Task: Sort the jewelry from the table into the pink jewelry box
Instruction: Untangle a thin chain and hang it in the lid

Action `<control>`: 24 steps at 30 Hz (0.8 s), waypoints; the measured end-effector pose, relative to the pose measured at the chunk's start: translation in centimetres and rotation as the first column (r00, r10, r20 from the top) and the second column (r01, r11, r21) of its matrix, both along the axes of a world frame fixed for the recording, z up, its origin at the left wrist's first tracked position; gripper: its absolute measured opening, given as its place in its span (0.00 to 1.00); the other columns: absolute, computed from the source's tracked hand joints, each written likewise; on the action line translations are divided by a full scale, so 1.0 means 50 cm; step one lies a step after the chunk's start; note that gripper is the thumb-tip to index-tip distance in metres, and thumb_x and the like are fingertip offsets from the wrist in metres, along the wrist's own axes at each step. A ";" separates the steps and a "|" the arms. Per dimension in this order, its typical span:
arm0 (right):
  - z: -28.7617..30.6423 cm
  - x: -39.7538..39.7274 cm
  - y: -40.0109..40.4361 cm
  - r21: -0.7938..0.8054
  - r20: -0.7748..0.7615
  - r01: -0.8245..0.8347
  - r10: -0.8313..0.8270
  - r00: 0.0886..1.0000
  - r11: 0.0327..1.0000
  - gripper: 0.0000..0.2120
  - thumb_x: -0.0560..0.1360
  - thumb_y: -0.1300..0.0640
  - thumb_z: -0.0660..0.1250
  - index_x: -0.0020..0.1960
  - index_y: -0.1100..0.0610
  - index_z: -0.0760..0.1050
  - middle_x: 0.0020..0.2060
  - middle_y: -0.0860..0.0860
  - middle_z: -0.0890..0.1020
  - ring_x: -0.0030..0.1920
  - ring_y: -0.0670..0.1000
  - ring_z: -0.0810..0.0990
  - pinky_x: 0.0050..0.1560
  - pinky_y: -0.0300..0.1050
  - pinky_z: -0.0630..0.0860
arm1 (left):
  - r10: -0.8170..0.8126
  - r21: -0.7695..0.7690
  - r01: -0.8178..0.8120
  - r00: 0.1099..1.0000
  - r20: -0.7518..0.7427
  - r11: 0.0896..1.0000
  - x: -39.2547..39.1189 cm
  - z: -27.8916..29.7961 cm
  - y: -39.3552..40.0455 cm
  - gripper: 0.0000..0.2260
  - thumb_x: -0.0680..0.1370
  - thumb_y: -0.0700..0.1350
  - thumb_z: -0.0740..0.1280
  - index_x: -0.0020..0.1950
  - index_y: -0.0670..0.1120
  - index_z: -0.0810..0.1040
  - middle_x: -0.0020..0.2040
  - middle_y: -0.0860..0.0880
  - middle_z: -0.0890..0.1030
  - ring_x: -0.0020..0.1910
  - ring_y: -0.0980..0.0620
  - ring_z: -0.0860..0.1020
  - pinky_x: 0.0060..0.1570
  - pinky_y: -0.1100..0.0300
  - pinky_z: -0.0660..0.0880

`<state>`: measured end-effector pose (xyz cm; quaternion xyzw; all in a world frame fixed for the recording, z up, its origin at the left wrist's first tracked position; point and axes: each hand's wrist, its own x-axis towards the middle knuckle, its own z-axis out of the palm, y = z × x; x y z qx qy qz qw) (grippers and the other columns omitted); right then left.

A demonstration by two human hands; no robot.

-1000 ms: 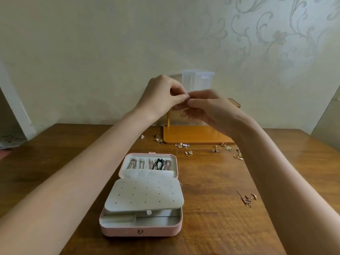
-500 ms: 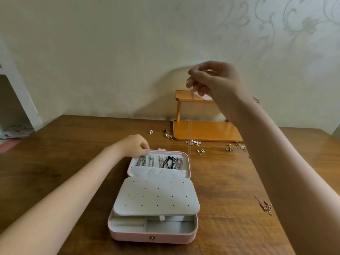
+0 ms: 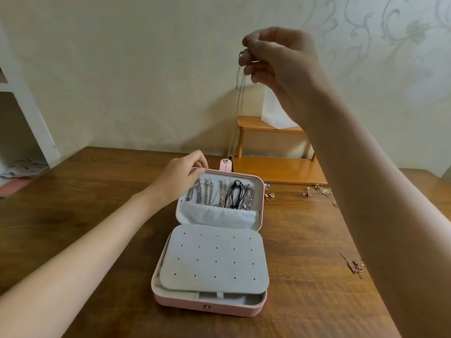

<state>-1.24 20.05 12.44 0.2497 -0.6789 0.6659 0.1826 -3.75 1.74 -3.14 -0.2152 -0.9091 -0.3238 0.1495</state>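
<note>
Right hand (image 3: 278,67), upper right of frame, pinches a thin silver chain necklace (image 3: 238,103) that hangs vertically, its low end just above the open pink jewelry box (image 3: 207,304)'s lid at centre frame. Left hand (image 3: 181,178) grips that lid's upper-left rim, nearer the hooks.

Your single head-worn camera looked forward and down from above the near edge of the wooden table (image 3: 73,215), close over the open pink jewelry box (image 3: 210,304) lying just beyond that edge, and faced the patterned wall (image 3: 122,69) behind the table's far side, with no second view sharing the scene.
</note>
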 end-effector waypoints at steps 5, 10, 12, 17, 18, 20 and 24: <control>0.000 -0.002 -0.024 0.031 0.034 0.000 -0.001 0.999 1.000 0.05 0.76 0.67 0.62 0.44 0.63 0.75 0.31 0.54 0.79 0.30 0.48 0.77 0.31 0.36 0.73 | 0.032 0.031 -0.028 0.988 -0.151 0.999 0.020 0.001 0.005 0.03 0.79 0.39 0.61 0.49 0.41 0.73 0.43 0.46 0.79 0.43 0.51 0.78 0.38 0.63 0.74; -0.012 0.000 -0.029 0.021 0.065 -0.010 0.009 0.998 1.000 0.06 0.76 0.68 0.61 0.43 0.62 0.75 0.30 0.54 0.79 0.29 0.48 0.77 0.31 0.36 0.74 | 0.025 0.083 -0.005 0.970 -0.242 0.997 0.031 -0.002 0.026 0.03 0.79 0.39 0.61 0.48 0.41 0.73 0.42 0.46 0.79 0.41 0.50 0.78 0.37 0.58 0.76; -0.010 0.001 -0.029 0.014 0.070 -0.011 0.010 0.997 1.000 0.06 0.76 0.68 0.61 0.42 0.62 0.75 0.30 0.54 0.79 0.29 0.48 0.77 0.31 0.36 0.73 | 0.032 0.094 -0.007 0.965 -0.262 0.996 0.030 -0.005 0.034 0.02 0.79 0.39 0.62 0.48 0.41 0.73 0.41 0.46 0.79 0.40 0.49 0.78 0.37 0.53 0.77; -0.015 -0.007 -0.030 0.033 0.100 0.007 -0.010 0.995 0.999 0.06 0.77 0.67 0.62 0.42 0.62 0.75 0.31 0.55 0.80 0.29 0.48 0.77 0.32 0.36 0.75 | 0.029 0.116 0.000 0.969 -0.246 0.993 0.030 -0.015 0.053 0.01 0.79 0.39 0.62 0.47 0.42 0.72 0.41 0.49 0.77 0.42 0.51 0.78 0.36 0.64 0.75; -0.018 -0.009 -0.030 0.040 0.110 0.011 -0.016 0.994 0.999 0.06 0.77 0.67 0.61 0.42 0.62 0.75 0.31 0.55 0.80 0.29 0.48 0.78 0.32 0.36 0.75 | 0.022 0.122 0.007 0.973 -0.230 0.992 0.031 -0.015 0.057 0.01 0.79 0.39 0.62 0.47 0.42 0.71 0.42 0.49 0.77 0.42 0.52 0.78 0.36 0.67 0.75; -0.027 -0.012 -0.028 0.067 0.130 0.020 -0.029 0.991 0.998 0.07 0.77 0.67 0.61 0.42 0.62 0.75 0.31 0.55 0.80 0.29 0.48 0.78 0.32 0.36 0.76 | 0.006 0.135 0.018 0.983 -0.182 0.991 0.029 -0.011 0.062 0.01 0.79 0.39 0.61 0.48 0.43 0.71 0.42 0.50 0.77 0.42 0.54 0.77 0.36 0.70 0.73; -0.051 -0.014 -0.023 0.092 0.167 -0.001 -0.014 0.986 0.996 0.06 0.77 0.67 0.62 0.42 0.62 0.75 0.32 0.56 0.80 0.28 0.47 0.78 0.31 0.35 0.76 | -0.096 0.209 0.074 0.991 0.093 0.975 0.030 0.015 0.064 0.05 0.81 0.42 0.57 0.52 0.45 0.72 0.45 0.50 0.76 0.44 0.58 0.74 0.39 0.73 0.70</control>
